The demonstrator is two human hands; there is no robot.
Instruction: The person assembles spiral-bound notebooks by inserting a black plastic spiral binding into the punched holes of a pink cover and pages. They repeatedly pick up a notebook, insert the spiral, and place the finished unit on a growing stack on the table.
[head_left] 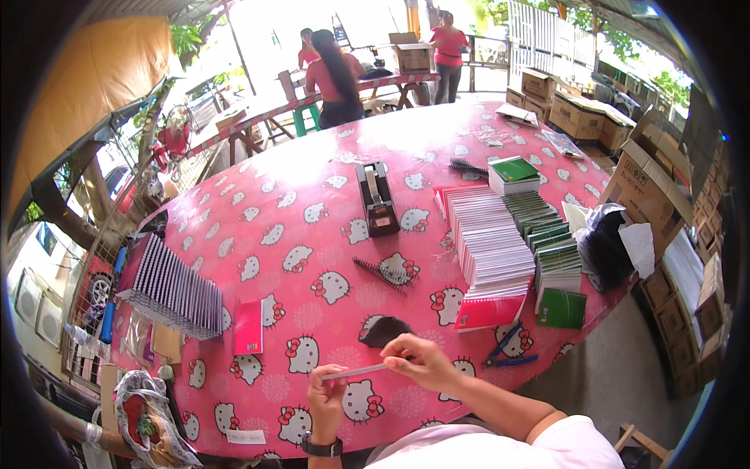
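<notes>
My left hand (326, 399), with a dark watch on its wrist, grips one end of a thin, pale notebook (356, 372) seen edge-on. At the other end, my right hand (422, 363) pinches it with bent fingers. Just beyond my right hand lies a dark, rounded thing (384, 331) whose kind I cannot make out. Farther up are black spiral binding coils (381, 274). One pink notebook (249, 327) lies flat to the left. Blue-handled pliers (508, 353) rest to the right, below a long row of pink notebooks (491, 246).
Green spiral notebooks (547, 242) line the right side beside a black bundle (608, 248). A black tape-dispenser-like device (377, 199) stands mid-table. Stacked purple notebooks (172, 289) and a plastic bag (148, 422) are at left. Cardboard boxes (641, 184) border the right; people (336, 74) are behind.
</notes>
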